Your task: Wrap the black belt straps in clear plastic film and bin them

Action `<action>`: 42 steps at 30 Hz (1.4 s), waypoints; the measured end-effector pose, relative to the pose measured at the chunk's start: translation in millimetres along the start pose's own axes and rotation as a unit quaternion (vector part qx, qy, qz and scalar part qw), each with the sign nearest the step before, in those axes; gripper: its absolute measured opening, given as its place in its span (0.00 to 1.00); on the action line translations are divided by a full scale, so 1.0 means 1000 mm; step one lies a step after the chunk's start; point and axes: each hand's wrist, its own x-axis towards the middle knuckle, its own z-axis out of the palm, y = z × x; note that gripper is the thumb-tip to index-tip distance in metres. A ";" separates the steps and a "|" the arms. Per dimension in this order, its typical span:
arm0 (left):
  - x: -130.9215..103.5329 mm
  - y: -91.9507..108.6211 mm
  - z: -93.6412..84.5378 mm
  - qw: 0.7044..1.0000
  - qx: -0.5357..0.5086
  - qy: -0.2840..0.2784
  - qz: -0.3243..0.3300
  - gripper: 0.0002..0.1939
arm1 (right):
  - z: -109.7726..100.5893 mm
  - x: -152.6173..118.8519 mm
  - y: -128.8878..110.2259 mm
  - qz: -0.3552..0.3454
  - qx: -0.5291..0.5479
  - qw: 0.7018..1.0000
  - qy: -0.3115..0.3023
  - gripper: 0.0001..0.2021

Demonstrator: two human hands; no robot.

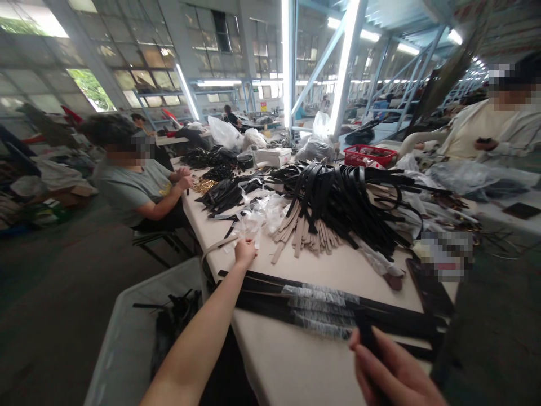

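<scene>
1 black strap point(367, 334) in right hand point(391, 363), fingers pinched closed on it, above the near side of the cream tabletop point(274, 344). left hand point(245, 252) curled closed beside white plastic point(264, 211); can't tell its grip. 1 red basket point(369, 155), 1 white box point(273, 157); wrapped straps point(321, 309) overlap, no count. room: high windows point(152, 56), tube lights point(186, 91). held strap's long axis points away from body, slightly left.

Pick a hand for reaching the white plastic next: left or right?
Left, likely. The left hand is right at the white plastic, though what it grips is unclear. The right hand is farther off and holds a black strip.
</scene>
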 end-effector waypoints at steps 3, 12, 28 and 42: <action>-0.026 -0.006 -0.012 1.000 0.006 0.025 0.004 0.10 | 0.054 0.018 0.021 0.051 0.043 0.996 -0.059 0.27; -0.158 -0.005 -0.020 0.933 -0.353 -0.066 -0.023 0.18 | 0.107 0.054 0.059 0.019 0.101 0.995 0.014 0.29; -0.289 0.008 -0.029 0.750 -0.612 -0.157 -0.194 0.26 | 0.098 0.045 0.099 -0.077 -0.040 0.990 0.109 0.26; -0.301 0.009 -0.015 0.715 -0.627 -0.228 -0.209 0.21 | 0.086 0.026 0.099 -0.005 0.082 0.996 0.039 0.23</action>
